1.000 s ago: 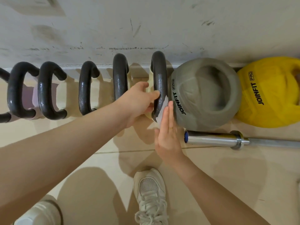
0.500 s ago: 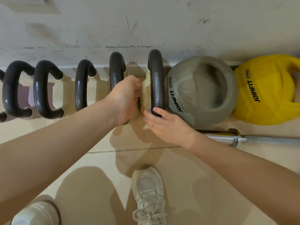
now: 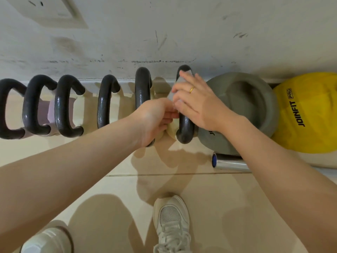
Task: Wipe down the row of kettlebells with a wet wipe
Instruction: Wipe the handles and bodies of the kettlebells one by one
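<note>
Several kettlebells stand in a row along the wall, their dark handles upward. My right hand [image 3: 197, 104] lies over the handle of the rightmost small kettlebell [image 3: 185, 131] and presses a white wet wipe [image 3: 173, 94] against it. My left hand [image 3: 157, 119] is just left of that handle, fingers closed at the wipe's lower edge, beside the cream body of the kettlebell. The neighbouring handle [image 3: 142, 88] rises behind my left hand. A grey kettlebell [image 3: 248, 105] and a yellow kettlebell [image 3: 308, 115] sit to the right.
A scuffed white wall [image 3: 164, 33] runs right behind the row. A steel barbell end [image 3: 228, 163] lies on the tiled floor under my right forearm. My two white shoes [image 3: 171, 223] stand on the floor below.
My right hand has risen from the handle's lower end to its upper part, with the wipe under it. My left hand has shifted right toward the handle.
</note>
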